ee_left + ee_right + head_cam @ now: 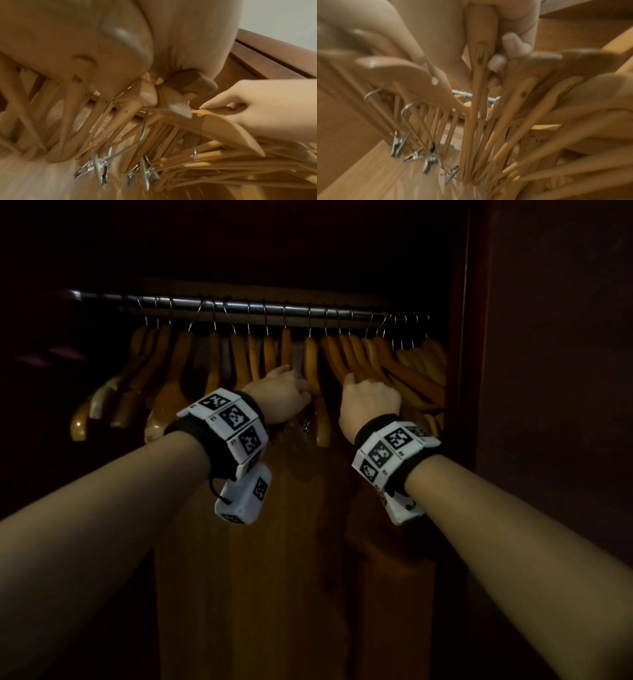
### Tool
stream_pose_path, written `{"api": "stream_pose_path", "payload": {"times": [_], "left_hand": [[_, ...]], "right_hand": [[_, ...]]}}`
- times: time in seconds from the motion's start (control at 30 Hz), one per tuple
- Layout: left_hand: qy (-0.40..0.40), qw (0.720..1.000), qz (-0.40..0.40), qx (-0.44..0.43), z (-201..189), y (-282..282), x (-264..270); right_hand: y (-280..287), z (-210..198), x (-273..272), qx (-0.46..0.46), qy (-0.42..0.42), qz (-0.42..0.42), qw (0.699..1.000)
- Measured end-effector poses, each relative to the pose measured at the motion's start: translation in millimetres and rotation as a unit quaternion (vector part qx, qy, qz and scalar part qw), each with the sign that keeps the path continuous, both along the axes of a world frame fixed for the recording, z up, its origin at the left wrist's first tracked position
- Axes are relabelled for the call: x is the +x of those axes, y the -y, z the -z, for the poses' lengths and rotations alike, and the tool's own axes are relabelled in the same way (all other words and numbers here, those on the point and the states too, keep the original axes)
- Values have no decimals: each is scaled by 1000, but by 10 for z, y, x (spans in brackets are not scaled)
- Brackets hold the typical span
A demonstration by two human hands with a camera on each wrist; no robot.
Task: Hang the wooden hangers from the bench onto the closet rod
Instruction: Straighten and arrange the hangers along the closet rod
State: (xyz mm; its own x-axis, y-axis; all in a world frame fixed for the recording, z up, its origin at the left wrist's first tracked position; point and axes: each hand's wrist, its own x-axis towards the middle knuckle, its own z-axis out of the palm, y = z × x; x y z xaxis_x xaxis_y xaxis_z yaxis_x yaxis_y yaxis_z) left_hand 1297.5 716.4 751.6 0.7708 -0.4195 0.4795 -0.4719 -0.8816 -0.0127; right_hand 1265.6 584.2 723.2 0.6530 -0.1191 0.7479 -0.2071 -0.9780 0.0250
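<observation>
Many wooden hangers [308, 361] already hang on the closet rod [239, 306]; below it, left hand [284, 395] and right hand [370, 398] each grip one; bench unseen.

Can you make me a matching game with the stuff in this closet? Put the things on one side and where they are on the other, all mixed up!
Things:
1. closet rod
2. left hand
3. right hand
4. metal clips

Places:
A. dangling below the hangers
B. gripping a hanger in the packed bunch nearer the closet's right wall
C. across the top, hooks over it
D. holding a hanger near the middle of the row

Pairs: 1-C, 2-D, 3-B, 4-A
</observation>
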Motion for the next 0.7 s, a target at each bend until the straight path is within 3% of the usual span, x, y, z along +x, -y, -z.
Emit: {"api": "stream_pose_path", "payload": {"times": [0.3, 0.43, 0.57, 0.7], "left_hand": [[2, 999, -19, 30, -68, 47, -45], [21, 997, -44, 63, -181, 195, -129], [36, 998, -54, 17, -169, 436, -111], [55, 998, 13, 25, -103, 524, -2]], "right_hand": [[-28, 143, 29, -56, -10, 25, 998], [50, 105, -11, -22, -19, -28, 999], [109, 94, -89, 15, -23, -78, 997], [123, 95, -153, 17, -39, -92, 995]]}}
